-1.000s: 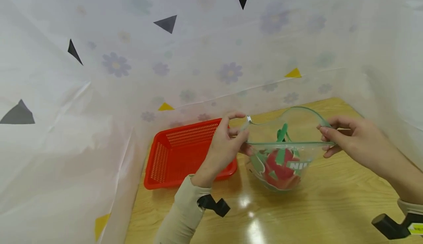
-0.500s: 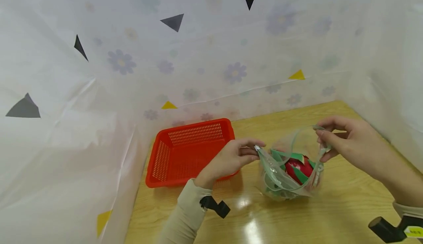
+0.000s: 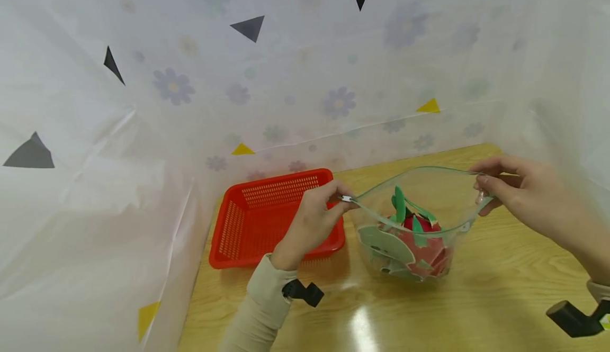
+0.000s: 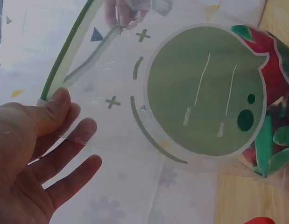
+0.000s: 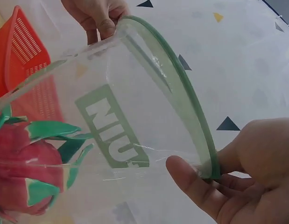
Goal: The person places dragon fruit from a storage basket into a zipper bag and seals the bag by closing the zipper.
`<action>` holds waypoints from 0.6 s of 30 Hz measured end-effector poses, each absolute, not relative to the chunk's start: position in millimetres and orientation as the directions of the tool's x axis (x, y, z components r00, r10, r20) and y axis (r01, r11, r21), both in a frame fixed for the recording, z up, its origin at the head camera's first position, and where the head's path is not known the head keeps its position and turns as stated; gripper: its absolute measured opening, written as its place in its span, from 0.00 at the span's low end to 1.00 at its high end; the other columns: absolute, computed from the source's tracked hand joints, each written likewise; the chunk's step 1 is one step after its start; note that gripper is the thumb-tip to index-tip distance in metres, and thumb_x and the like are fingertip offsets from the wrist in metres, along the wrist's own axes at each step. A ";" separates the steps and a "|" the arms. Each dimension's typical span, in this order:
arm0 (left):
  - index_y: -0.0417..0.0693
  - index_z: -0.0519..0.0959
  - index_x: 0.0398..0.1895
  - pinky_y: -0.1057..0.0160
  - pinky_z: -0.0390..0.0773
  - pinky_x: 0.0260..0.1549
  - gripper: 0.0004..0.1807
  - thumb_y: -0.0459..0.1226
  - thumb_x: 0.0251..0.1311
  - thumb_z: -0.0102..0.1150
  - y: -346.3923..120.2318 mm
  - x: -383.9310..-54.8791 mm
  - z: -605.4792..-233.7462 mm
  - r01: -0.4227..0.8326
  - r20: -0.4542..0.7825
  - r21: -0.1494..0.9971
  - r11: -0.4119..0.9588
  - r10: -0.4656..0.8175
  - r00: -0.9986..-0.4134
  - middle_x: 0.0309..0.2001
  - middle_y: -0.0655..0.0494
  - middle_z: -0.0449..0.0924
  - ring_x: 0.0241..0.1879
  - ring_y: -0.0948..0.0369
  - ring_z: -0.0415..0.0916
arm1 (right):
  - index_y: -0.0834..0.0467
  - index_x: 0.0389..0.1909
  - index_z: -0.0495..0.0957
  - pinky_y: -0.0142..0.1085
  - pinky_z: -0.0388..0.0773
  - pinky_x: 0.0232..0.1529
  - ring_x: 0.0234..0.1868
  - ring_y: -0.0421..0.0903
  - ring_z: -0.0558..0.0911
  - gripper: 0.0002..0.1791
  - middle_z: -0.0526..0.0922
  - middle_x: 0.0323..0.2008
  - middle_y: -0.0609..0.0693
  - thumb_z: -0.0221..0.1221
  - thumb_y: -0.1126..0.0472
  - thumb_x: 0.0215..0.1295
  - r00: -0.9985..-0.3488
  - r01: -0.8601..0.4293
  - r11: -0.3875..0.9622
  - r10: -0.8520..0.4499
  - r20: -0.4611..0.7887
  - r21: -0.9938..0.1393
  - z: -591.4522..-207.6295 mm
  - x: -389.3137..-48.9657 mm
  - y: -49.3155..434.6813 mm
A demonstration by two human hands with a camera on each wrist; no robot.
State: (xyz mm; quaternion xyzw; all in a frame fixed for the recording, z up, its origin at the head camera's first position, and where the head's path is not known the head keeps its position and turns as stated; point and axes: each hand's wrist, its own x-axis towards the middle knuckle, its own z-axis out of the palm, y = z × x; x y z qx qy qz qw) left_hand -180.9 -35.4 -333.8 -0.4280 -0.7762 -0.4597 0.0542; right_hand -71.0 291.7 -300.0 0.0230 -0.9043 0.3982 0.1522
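Observation:
A clear zip bag [image 3: 376,259] with green printing hangs between my hands above the table, its mouth spread apart. Inside lies a red dragon fruit [image 5: 27,163] with green leaf-like scales. My left hand [image 3: 312,217] pinches one corner of the rim, beside a white slider [image 3: 347,198]. The left wrist view shows that thumb and forefinger on the green rim, with the other fingers of the left hand [image 4: 46,144] apart. At the opposite corner my right hand [image 3: 519,188] pinches the rim between thumb and fingers.
A red plastic basket [image 3: 274,238] with perforated walls stands left of the bag, partly behind my left arm. Wood-grain table [image 3: 405,320] lies beneath. White flower-printed sheeting [image 3: 286,66] with dark and yellow triangles rises at the back and sides.
The bag was drawn wide, then my hands came closer and it slackened and tipped. Now both hands have spread apart again, and its mouth gapes wider with the fruit still inside.

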 end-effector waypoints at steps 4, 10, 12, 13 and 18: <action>0.44 0.79 0.42 0.69 0.83 0.37 0.06 0.32 0.63 0.62 -33.7 -179.5 -326.6 0.649 0.448 0.739 0.180 0.587 -0.674 0.38 0.52 0.85 0.36 0.59 0.86 | 0.59 0.52 0.78 0.27 0.77 0.26 0.32 0.22 0.77 0.11 0.83 0.41 0.46 0.53 0.68 0.73 -0.953 -0.094 0.757 0.119 0.278 -0.646 -292.5 -79.2 299.1; 0.47 0.80 0.43 0.65 0.85 0.40 0.07 0.38 0.65 0.63 -31.7 -183.9 -331.1 0.502 0.406 0.858 0.107 0.459 -0.791 0.38 0.52 0.83 0.34 0.61 0.82 | 0.58 0.50 0.78 0.22 0.71 0.27 0.32 0.16 0.74 0.10 0.82 0.48 0.61 0.55 0.67 0.71 -0.950 -0.045 0.795 0.153 0.273 -0.605 -291.6 -86.3 305.9; 0.48 0.81 0.43 0.65 0.85 0.40 0.07 0.38 0.64 0.64 -31.3 -185.5 -332.6 0.485 0.398 0.868 0.101 0.442 -0.804 0.38 0.52 0.83 0.33 0.62 0.82 | 0.57 0.49 0.79 0.23 0.71 0.27 0.31 0.18 0.75 0.09 0.84 0.45 0.56 0.55 0.66 0.71 -0.949 -0.031 0.791 0.170 0.267 -0.611 -293.0 -87.2 308.1; 0.48 0.81 0.44 0.64 0.85 0.40 0.08 0.39 0.64 0.64 -31.9 -185.6 -333.1 0.478 0.393 0.873 0.099 0.438 -0.808 0.37 0.52 0.83 0.33 0.62 0.82 | 0.57 0.49 0.79 0.23 0.71 0.27 0.31 0.18 0.75 0.09 0.85 0.42 0.50 0.56 0.65 0.71 -0.948 -0.026 0.789 0.176 0.266 -0.614 -293.9 -87.7 308.5; 0.51 0.83 0.45 0.61 0.86 0.41 0.10 0.41 0.62 0.66 -33.4 -185.3 -333.3 0.465 0.381 0.879 0.102 0.434 -0.817 0.37 0.52 0.85 0.33 0.62 0.83 | 0.57 0.50 0.79 0.20 0.71 0.28 0.31 0.20 0.77 0.09 0.77 0.33 0.22 0.55 0.62 0.73 -0.946 -0.037 0.767 0.181 0.271 -0.640 -298.3 -88.7 312.3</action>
